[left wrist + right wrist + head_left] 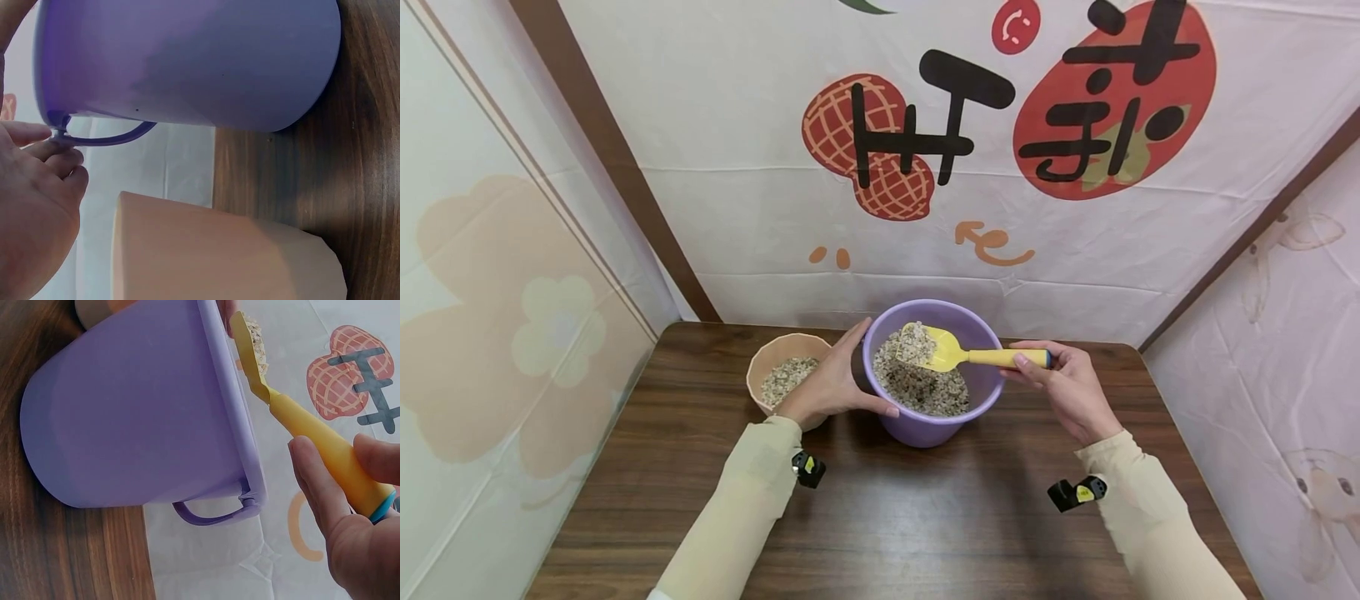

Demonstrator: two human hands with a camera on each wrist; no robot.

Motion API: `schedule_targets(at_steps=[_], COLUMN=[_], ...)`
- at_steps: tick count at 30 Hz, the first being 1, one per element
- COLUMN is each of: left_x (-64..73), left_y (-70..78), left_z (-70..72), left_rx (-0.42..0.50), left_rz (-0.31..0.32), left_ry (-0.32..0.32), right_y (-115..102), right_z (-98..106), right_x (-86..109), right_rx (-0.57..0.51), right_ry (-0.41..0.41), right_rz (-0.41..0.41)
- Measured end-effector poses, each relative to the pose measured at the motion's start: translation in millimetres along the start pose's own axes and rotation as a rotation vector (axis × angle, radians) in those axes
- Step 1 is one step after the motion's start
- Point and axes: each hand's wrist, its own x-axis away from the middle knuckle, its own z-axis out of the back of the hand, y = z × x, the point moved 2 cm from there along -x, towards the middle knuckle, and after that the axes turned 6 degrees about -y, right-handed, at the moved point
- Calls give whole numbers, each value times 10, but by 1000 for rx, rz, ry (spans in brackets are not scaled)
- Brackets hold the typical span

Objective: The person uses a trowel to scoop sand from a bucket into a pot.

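A purple bucket [925, 429] stands on the table near its back edge, with greyish-beige gravel [934, 396] inside. At its left side my left hand [833, 385] holds the rim, thumb along the front and fingers by the joint of the bucket's handle [112, 139]. My right hand [1071, 387] grips the yellow handle of a toy shovel [992, 357] to the right of the bucket. The shovel's blade carries a heap of gravel [916, 342] above the bucket opening, held roughly level. In the right wrist view the blade is above the rim, apart from it.
Left of the bucket stands a peach-coloured container [758, 371] with similar gravel in it, partly hidden by the left hand and wrist. Both containers are on a dark wooden table [925, 525]. A printed white cloth [737, 208] hangs behind the table.
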Motion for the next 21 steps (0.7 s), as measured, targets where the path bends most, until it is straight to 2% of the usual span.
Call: schedule_targets(at_steps=[4, 7, 12, 16, 21], left_x=[75, 132, 236, 336, 497], left_y=[1, -5, -37, -90, -207], left_z=[65, 140, 319, 491, 689], left_rx=[-65, -112, -156, -188, -183], left_rz=[25, 2, -13, 5, 48], left_ry=[4, 24, 100, 176, 229], right_y=[-3, -7, -8, -11, -19], right_z=[-3, -2, 2, 4, 7], right_x=[1, 2, -4, -3, 7], right_rx=[-10, -18, -46, -63, -62], right_ry=[4, 6, 5, 6, 7], right_rz=[-1, 1, 4, 6, 3])
